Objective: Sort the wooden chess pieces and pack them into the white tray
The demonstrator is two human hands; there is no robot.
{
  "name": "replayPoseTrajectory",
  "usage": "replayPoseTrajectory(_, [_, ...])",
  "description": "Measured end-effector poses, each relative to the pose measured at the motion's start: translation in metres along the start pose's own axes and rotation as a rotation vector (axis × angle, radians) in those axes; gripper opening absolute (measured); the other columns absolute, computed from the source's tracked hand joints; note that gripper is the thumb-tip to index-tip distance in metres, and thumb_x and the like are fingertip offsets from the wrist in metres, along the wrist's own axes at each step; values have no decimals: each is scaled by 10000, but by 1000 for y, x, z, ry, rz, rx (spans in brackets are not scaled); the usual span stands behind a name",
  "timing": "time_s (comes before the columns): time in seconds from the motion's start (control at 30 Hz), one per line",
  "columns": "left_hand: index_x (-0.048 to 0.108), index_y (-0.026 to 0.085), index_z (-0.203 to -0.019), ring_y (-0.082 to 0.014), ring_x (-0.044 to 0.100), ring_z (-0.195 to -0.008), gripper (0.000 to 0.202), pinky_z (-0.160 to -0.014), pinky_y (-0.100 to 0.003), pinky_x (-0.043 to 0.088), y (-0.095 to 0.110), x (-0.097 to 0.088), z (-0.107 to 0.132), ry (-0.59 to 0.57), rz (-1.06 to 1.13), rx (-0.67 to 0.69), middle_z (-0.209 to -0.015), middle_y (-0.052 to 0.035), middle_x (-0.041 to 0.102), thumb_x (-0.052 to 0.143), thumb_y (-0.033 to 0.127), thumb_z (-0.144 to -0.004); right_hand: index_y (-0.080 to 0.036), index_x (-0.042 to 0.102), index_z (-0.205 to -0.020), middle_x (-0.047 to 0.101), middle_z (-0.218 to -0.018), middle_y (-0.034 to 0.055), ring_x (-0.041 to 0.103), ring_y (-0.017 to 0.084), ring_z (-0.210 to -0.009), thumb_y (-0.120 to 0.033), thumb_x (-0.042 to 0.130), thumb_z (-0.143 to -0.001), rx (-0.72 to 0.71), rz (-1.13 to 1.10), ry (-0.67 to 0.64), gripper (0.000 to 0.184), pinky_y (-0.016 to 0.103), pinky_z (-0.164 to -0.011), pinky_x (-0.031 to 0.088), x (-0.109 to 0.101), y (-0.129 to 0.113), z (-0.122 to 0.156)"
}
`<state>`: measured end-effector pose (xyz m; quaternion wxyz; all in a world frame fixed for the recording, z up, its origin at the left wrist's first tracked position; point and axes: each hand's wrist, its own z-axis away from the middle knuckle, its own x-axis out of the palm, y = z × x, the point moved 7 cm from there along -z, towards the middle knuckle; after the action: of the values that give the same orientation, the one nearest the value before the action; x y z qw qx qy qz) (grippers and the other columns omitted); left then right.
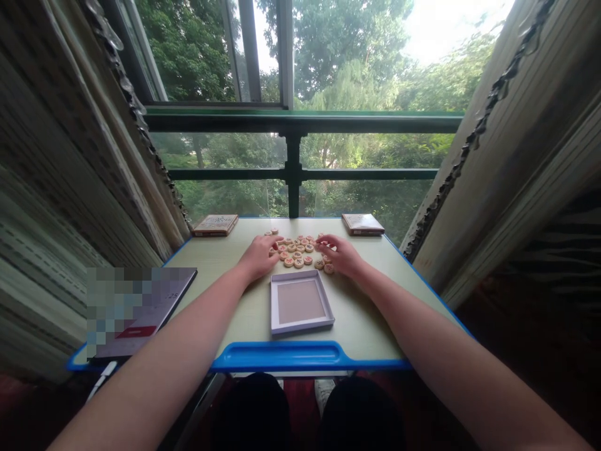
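Left box [216,225]: flat at the far-left corner of our table [246,316].
Left hand [257,257]: fingers half-curled at the cluster's left edge; whether they grip, we can't tell.
Round pieces [298,255]: here, bunched between our hands!
Open tray [302,302]: just nearer us.
Right hand [342,254]: fingers loosely bent over the right-side pieces; grip, we can't tell.
Right box [363,224]: flat, far-right corner.

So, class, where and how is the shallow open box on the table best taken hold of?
Probably pinch the shallow open box by its left and right walls, coming from the near side. The thin walls stand upright around a flat floor, giving an edge to grip, while xiangqi pieces crowd the area beyond the far wall.
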<state>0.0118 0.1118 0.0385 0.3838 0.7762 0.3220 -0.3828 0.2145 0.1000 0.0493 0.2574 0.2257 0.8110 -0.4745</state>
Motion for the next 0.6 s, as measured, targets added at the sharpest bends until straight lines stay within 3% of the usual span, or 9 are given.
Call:
replayPoseTrajectory(0.17, [523, 127, -1206, -224, 515, -916, 471, -875, -368, 428, -4, -3, 1, 31, -14, -36, -940, -70, 637, 494, 232, -749, -193, 644, -882, 651, -944, 57, 584, 143, -802, -283, 537, -817, -109, -29, -25, 154, 265, -715, 446, 3, -19, 6])
replayPoseTrajectory(0.37, [619, 153, -1079, -234, 516, -942, 363, -879, -372, 432, 1, -3, 1, 12, -18, -7, -945, -71, 645, 491, 207, -744, -191, 613, -933, 664, -845, 27, 570, 128, -713, -266, 521, -826, -81, -15, -109, 159, 254, -665, 445, 13, -19, 9])
replayPoseTrajectory(0.6, [668, 187, -975, -228, 524, -935, 317, -871, -372, 437, 1, -2, 0, 5, -30, 20, -932, -58, 650, 472, 130, -733, -213, 663, -829, 668, -803, 35, 530, 189, -897, -244, 570, -797, -50, 213, -75, 103, 298, -772, 425, 7, -16, 8])
